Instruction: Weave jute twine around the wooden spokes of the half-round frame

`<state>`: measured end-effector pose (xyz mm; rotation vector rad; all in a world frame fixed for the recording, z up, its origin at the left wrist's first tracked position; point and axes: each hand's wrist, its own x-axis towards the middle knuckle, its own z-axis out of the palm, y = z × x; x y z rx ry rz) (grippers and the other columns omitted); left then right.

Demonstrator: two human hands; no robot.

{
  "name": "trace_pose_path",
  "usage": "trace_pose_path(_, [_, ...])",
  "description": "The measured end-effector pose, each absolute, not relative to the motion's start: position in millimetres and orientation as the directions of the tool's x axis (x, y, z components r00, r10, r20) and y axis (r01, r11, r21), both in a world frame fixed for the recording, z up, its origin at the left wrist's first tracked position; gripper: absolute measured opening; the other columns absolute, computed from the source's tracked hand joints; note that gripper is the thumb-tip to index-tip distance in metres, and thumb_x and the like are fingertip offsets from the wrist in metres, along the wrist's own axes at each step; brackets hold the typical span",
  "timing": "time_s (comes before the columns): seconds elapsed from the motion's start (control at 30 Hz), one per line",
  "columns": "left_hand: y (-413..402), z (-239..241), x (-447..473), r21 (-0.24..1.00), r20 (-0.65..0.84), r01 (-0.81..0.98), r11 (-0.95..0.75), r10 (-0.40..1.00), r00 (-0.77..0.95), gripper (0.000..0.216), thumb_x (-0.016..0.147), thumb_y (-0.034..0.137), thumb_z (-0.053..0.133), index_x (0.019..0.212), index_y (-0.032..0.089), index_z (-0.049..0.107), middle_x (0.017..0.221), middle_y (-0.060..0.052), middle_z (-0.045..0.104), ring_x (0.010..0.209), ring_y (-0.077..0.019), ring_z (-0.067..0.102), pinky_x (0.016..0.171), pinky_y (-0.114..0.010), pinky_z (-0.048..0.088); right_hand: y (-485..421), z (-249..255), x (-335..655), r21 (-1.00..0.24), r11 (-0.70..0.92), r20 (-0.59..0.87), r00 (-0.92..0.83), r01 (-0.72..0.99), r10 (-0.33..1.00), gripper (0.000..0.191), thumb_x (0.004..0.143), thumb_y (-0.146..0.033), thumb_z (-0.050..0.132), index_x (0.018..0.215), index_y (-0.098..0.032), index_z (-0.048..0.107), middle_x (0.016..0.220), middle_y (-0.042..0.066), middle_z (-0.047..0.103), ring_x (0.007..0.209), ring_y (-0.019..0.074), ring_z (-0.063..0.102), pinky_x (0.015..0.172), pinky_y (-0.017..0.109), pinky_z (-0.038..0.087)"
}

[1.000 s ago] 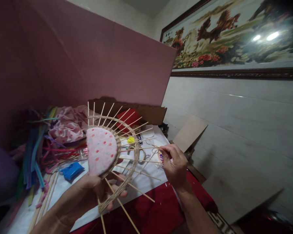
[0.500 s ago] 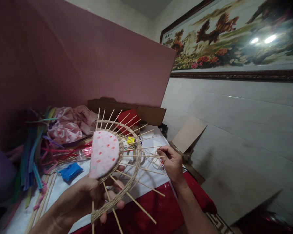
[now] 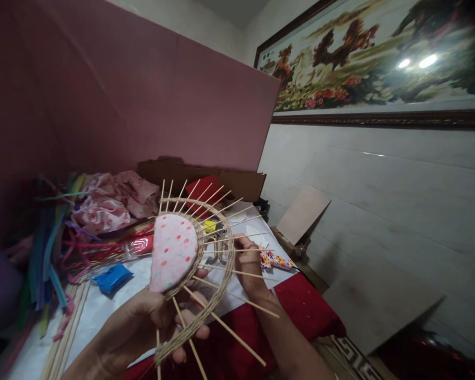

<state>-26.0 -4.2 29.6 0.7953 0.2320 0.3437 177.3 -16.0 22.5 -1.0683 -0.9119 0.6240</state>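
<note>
My left hand (image 3: 154, 322) grips a half-round woven piece from below, its fingers spread behind the spokes. The piece has a pink spotted fabric panel (image 3: 173, 250), wooden sticks (image 3: 229, 335) fanning outward, and a curved outer band of twine (image 3: 230, 248) woven across them. My right hand (image 3: 250, 264) is just right of this band, behind several sticks. Its fingers are bent together near the band, closed on the twine's loose end, which is hard to make out there.
On the white-covered table (image 3: 140, 272) lie a blue packet (image 3: 113, 278), colourful fuzzy strips (image 3: 49, 253), crumpled pink fabric (image 3: 103, 203) and loose sticks (image 3: 65, 322). A flower-patterned object (image 3: 277, 260) lies beyond my right hand. Cardboard (image 3: 241, 182) stands at the back.
My right hand has moved left, from the stick tips with a pinched strand of twine to behind the sticks beside the outer band. The flower-patterned object shows more. My left hand keeps its grip.
</note>
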Motion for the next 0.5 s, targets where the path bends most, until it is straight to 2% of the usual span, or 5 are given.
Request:
trace_pose_path(0.13, [-3,28,-28,0.764,-0.039,-0.267,0.587,0.456,0.889,0.062,0.053,0.003,0.045,0.112,0.014,0.060,0.099,-0.012,0.067,0.084,-0.0287,0.066,0.060,-0.030,0.053,-14,24,164,-0.903,0.410,0.320,0.437,-0.128,0.841,0.008,0.065,-0.024,0.061,0.065,-0.016,0.058,0.059,-0.005,0.056,0.054,0.0087,0.046,0.053,0.020,0.037])
trace_pose_path(0.23, [-2,27,-27,0.781,-0.009,-0.335,0.527,0.546,0.838,0.066,0.052,0.004,0.048,0.116,0.016,0.057,0.096,-0.011,0.069,0.086,-0.0247,0.064,0.067,-0.028,0.050,-14,21,156,-0.907,0.329,0.204,0.408,-0.262,0.890,0.010,0.061,-0.022,0.065,0.064,-0.017,0.057,0.060,-0.005,0.056,0.054,0.0077,0.046,0.053,0.020,0.038])
trace_pose_path(0.3, [-3,28,-24,0.778,-0.022,-0.361,0.514,0.597,0.802,0.058,0.053,0.005,0.049,0.109,0.015,0.062,0.095,-0.010,0.070,0.087,-0.0229,0.064,0.072,-0.028,0.050,-16,17,150,-0.900,0.287,0.147,0.390,-0.329,0.909,0.012,0.060,-0.020,0.068,0.067,-0.017,0.058,0.061,-0.005,0.057,0.053,0.0071,0.046,0.051,0.019,0.038])
trace_pose_path(0.4, [-5,33,-19,0.772,0.006,-0.420,0.477,0.655,0.756,0.055,0.052,0.005,0.050,0.104,0.013,0.065,0.105,-0.010,0.067,0.094,-0.0249,0.061,0.079,-0.031,0.049,-21,10,142,-0.879,0.258,0.124,0.329,-0.402,0.936,0.013,0.059,-0.018,0.071,0.065,-0.018,0.060,0.060,-0.005,0.058,0.052,0.0075,0.048,0.050,0.019,0.038])
trace_pose_path(0.5, [-8,37,-14,0.755,0.081,-0.493,0.432,0.685,0.724,0.066,0.049,0.004,0.048,0.114,0.015,0.060,0.118,-0.009,0.062,0.105,-0.0290,0.056,0.085,-0.036,0.046,-27,6,136,-0.875,0.228,0.128,0.249,-0.428,0.960,0.013,0.060,-0.020,0.072,0.067,-0.020,0.061,0.060,-0.004,0.059,0.054,0.0102,0.053,0.054,0.022,0.042])
